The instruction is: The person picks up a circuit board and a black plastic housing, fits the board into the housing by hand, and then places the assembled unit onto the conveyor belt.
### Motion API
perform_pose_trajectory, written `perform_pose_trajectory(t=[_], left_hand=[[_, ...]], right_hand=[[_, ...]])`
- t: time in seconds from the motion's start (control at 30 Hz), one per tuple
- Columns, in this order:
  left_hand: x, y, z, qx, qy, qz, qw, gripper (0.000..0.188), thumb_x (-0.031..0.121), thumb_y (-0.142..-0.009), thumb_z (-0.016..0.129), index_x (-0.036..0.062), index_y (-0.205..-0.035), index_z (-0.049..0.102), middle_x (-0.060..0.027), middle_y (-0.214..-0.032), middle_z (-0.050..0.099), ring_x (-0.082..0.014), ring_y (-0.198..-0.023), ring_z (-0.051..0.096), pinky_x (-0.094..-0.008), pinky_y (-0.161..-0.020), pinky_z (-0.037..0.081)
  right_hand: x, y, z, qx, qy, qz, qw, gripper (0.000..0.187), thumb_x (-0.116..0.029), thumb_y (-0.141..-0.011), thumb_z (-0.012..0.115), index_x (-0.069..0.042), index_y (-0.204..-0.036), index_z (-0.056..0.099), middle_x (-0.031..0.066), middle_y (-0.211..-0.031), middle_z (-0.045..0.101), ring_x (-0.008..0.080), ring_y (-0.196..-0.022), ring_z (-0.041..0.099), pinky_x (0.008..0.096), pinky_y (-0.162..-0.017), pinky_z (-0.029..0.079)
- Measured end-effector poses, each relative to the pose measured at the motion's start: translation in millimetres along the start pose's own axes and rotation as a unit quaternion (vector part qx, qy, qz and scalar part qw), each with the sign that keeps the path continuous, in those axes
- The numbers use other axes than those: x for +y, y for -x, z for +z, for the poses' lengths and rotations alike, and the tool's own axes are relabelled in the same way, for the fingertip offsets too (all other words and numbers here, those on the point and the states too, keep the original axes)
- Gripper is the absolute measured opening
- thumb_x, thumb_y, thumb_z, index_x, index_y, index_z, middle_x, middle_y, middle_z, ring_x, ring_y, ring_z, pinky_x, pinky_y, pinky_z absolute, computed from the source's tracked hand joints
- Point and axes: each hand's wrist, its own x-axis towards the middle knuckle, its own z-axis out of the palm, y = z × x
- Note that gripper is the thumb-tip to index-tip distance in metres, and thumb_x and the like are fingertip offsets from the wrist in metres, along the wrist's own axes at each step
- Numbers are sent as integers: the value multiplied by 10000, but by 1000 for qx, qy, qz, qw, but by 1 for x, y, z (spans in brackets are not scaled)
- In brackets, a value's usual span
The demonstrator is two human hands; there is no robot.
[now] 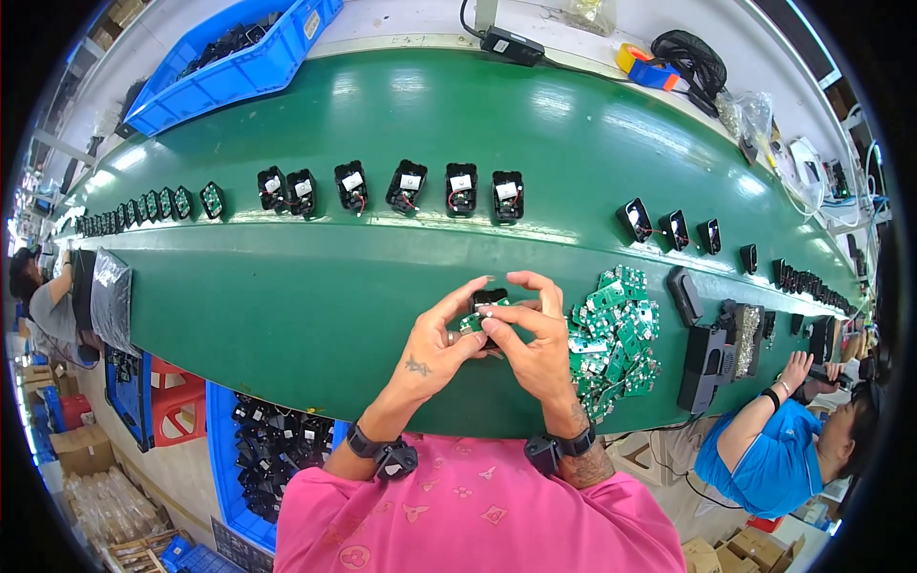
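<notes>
My left hand (441,341) and my right hand (533,336) meet over the green conveyor belt (315,296), close to its near edge. Together they hold a small black plastic housing (490,297) with a little green circuit board (475,320) pressed against it, fingertips of both hands pinching the pair. A heap of several green circuit boards (614,334) lies on the belt just right of my right hand. Both wrists wear black bands.
A row of black housings with red wires (406,186) runs across the belt's far side, more housings (674,227) to the right. A blue bin of black housings (272,449) stands below the belt; another blue bin (229,67) beyond. A person in blue (774,449) works at right.
</notes>
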Motion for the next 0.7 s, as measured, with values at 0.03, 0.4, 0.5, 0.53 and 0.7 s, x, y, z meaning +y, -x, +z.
perform_pose_trajectory(t=[0.03, 0.4, 0.5, 0.53, 0.7], left_hand=[[-1, 0, 2, 0, 0, 0, 1000, 635, -38, -901, 571, 34, -1502, 380, -137, -1350, 526, -135, -1036, 642, -279, -820, 612], [3, 0, 10, 59, -79, 91, 991, 588, -112, -886, 540, 42, -1451, 480, -115, -1317, 558, -138, -1001, 660, -226, -773, 579], [14, 5, 11, 75, -123, 116, 983, 575, -142, -870, 538, 38, -1416, 525, -109, -1332, 553, -128, -1022, 642, -223, -787, 564], [15, 5, 11, 78, -132, 139, 978, 568, -144, -870, 537, 38, -1409, 534, -110, -1330, 556, -124, -1023, 640, -226, -788, 562], [23, 9, 16, 69, -162, 159, 972, 541, -136, -868, 547, 48, -1376, 569, -132, -1326, 566, -144, -1021, 648, -247, -794, 573]], right_hand=[[3, 0, 2, 0, -6, 7, 1000, 151, -104, -830, 764, -109, -980, 788, 98, -1316, 535, 200, -1074, 555, 312, -852, 509], [-14, 0, -1, 56, 90, -58, 993, 69, -90, -882, 692, -25, -899, 677, 134, -1138, 541, 260, -1016, 536, 391, -782, 462], [-32, -10, -9, 16, 86, -91, 992, 58, -22, -875, 661, 3, -836, 626, 110, -769, 570, 249, -686, 585, 358, -626, 462], [-34, -12, -13, 15, 87, -90, 992, 58, -22, -875, 661, 3, -836, 626, 110, -769, 570, 249, -686, 585, 358, -626, 462], [-34, -19, -26, -115, 30, -46, 992, 87, -28, -849, 666, 29, -816, 610, 94, -729, 559, 205, -593, 559, 323, -530, 430]])
